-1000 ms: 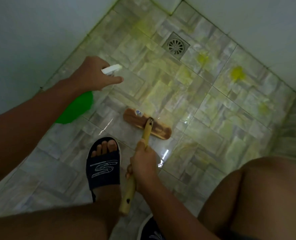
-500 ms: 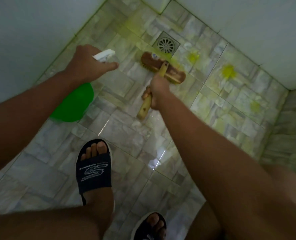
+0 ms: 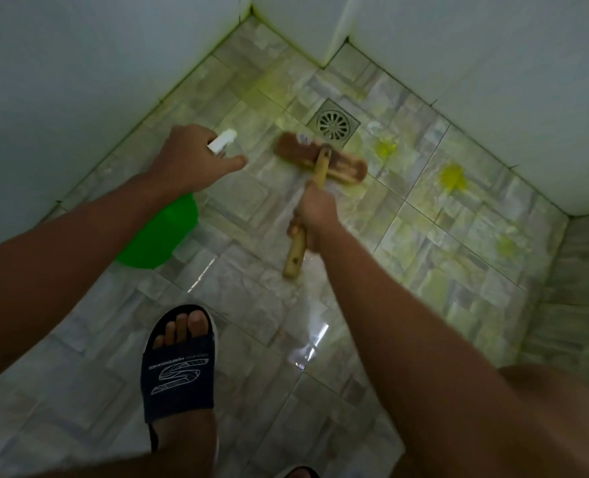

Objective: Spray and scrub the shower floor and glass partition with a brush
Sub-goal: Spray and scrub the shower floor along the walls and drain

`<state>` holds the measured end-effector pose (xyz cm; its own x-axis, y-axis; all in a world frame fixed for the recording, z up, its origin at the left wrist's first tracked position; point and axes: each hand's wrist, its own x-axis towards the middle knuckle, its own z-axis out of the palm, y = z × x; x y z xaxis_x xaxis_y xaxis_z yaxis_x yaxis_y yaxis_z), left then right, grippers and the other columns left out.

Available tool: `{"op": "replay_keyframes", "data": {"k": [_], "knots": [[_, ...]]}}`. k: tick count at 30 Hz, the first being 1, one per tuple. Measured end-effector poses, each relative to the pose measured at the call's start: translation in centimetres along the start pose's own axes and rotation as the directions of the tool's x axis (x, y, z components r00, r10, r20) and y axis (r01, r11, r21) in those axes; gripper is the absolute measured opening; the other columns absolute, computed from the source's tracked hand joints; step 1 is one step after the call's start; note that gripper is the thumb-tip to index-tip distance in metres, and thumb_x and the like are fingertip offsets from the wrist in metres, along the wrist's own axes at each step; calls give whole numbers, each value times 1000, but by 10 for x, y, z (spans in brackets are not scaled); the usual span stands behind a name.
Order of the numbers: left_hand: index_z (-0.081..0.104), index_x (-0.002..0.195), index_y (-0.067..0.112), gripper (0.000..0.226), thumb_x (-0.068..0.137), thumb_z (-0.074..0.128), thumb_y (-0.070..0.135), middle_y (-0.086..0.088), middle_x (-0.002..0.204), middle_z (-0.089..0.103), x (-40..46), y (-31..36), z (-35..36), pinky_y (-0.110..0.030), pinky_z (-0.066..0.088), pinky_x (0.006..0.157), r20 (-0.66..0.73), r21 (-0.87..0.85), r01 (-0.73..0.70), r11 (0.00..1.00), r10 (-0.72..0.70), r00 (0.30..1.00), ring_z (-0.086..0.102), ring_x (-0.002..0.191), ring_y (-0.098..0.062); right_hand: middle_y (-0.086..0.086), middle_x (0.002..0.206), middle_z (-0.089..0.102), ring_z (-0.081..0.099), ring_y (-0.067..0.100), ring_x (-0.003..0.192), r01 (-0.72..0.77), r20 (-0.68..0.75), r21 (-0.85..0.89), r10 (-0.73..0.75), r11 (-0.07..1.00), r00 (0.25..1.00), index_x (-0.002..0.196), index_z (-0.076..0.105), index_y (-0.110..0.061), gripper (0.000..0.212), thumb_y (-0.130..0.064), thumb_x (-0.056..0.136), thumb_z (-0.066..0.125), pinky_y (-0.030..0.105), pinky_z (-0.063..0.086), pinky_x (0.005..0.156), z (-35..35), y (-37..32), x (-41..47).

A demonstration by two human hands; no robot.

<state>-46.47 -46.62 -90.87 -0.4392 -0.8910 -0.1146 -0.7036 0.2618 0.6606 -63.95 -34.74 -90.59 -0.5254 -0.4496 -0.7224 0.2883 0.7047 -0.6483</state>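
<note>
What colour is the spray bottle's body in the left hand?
Bright green body with a white nozzle, seen in the head view.

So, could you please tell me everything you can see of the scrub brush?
The scrub brush has a long brown wooden head and a paler wooden handle joined near its middle. The head lies on the wet tiled floor, beside the drain, amid yellow-green cleaner. The right hand grips the handle midway, its end sticking out behind.

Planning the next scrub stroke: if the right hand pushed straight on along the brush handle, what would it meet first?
The right hand grips the brush handle, which points up toward the floor drain. The brush head would likely cross the drain first, then reach the wall; depth is uncertain.
</note>
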Motion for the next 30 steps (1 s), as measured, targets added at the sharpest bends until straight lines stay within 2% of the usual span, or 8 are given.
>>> {"op": "replay_keyframes", "data": {"k": [5, 8, 9, 13, 17, 20, 24, 30], "knots": [[41, 57, 12, 58, 85, 85, 38, -1, 55, 37, 3, -1, -1, -18, 28, 49, -2, -11, 32, 999, -32, 999, 39, 45, -11, 11, 65, 46, 43, 21, 46, 52, 28, -138, -48, 989, 998, 80, 47, -10, 37, -35, 103, 32, 29, 41, 44, -21, -39, 34], [41, 57, 11, 57, 86, 84, 36, -3, 54, 38, -1, 0, 0, -18, 28, 50, 7, -9, 22, 1000, -22, 1000, 39, 45, -11, 13, 70, 58, 57, 25, 59, 167, 83, -379, -147, 910, 986, 77, 57, -10, 44, -38, 104, 36, 41, 51, 57, -35, 15, 2], [41, 56, 11, 58, 86, 84, 35, -3, 54, 38, -2, 0, 1, -26, 32, 54, 12, -15, 15, 1000, -15, 1000, 38, 48, -10, 10, 66, 57, 56, 24, 57, 183, 96, -413, -157, 892, 983, 73, 56, -12, 46, -40, 104, 36, 39, 50, 55, -43, 38, -14], [38, 55, 12, 60, 85, 85, 35, -4, 53, 38, -2, -1, 6, -33, 31, 59, 45, -40, -50, 998, 52, 998, 40, 55, -19, 6, 65, 49, 51, 24, 52, 82, 67, -409, -60, 909, 996, 81, 49, -13, 47, -51, 101, 31, 32, 47, 40, -70, 85, -63], [39, 57, 12, 59, 84, 86, 37, -6, 54, 36, -3, -1, 10, -33, 31, 60, 66, -35, -65, 997, 67, 996, 39, 56, -19, 10, 62, 51, 53, 25, 50, 73, 12, -411, -74, 909, 997, 76, 49, -10, 50, -49, 102, 33, 45, 51, 49, -71, 56, -31], [37, 55, 13, 61, 84, 85, 37, -1, 51, 32, -1, 2, 12, -32, 31, 59, 76, -36, -53, 998, 56, 996, 35, 53, -17, 10, 67, 52, 51, 22, 49, 50, -43, -361, -70, 931, 997, 87, 50, -7, 46, -48, 102, 35, 33, 46, 49, -71, 8, 15], [34, 54, 14, 63, 84, 85, 37, -1, 51, 32, 6, 12, 17, -32, 33, 62, 87, -79, -78, 994, 84, 993, 34, 52, -17, 3, 56, 39, 35, 12, 33, -22, 30, -294, 32, 956, 999, 86, 43, -15, 32, -42, 101, 36, 20, 35, 39, -86, -46, 36], [37, 47, 20, 61, 80, 83, 44, -2, 48, 38, 20, 35, 23, -29, 36, 54, 100, -73, -51, 996, 58, 993, 41, 46, -17, 6, 65, 42, 35, 12, 38, -63, 129, -610, 177, 790, 976, 95, 47, -10, 39, -48, 100, 40, 20, 36, 39, -138, -19, -2]]}}
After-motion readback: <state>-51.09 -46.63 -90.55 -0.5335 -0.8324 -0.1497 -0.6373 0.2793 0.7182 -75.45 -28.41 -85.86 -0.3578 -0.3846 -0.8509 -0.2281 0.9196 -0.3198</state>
